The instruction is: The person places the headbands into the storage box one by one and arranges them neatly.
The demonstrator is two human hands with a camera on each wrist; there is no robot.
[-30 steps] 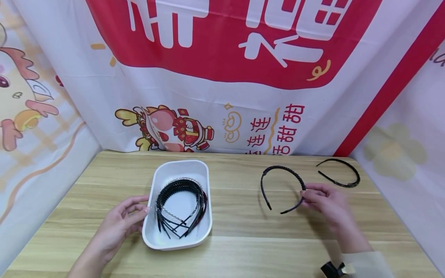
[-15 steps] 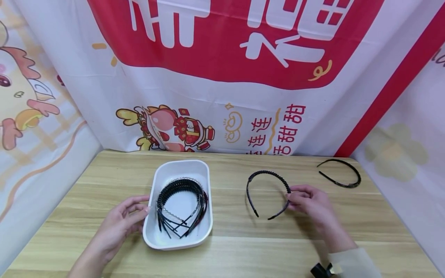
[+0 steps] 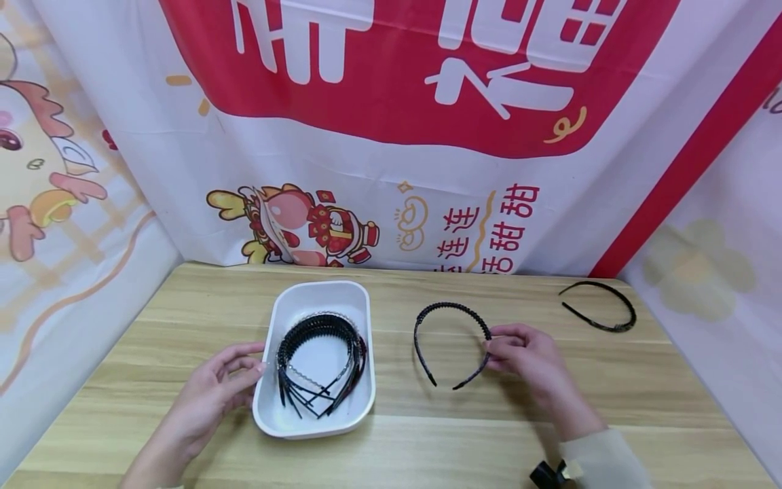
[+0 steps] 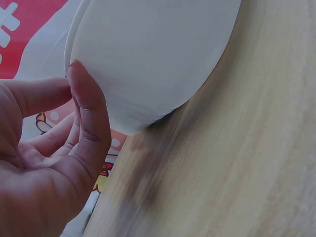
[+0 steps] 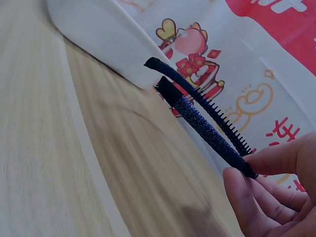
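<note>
My right hand (image 3: 527, 356) pinches a dark headband (image 3: 453, 307) by one side, its two ends pointing toward the front of the table. In the right wrist view this headband (image 5: 207, 131) shows a dark blue, glittery band with small comb teeth along its inner side; thumb and fingertips grip it. My left hand (image 3: 214, 390) holds the left rim of a white plastic container (image 3: 366, 407), thumb and finger at the edge in the left wrist view. Inside the container lies a nested bundle of headbands (image 3: 318, 326), mostly black, with a clear wavy one among them.
Another black headband (image 3: 617, 329) lies at the back right of the wooden table (image 3: 427, 455). A white and red printed cloth (image 3: 391, 129) hangs behind the table, and pale printed cloths stand at both sides.
My right hand has carried the dark headband leftward, closer to the container. The left hand stays at the container's rim, and the black headband at the back right lies where it was.
</note>
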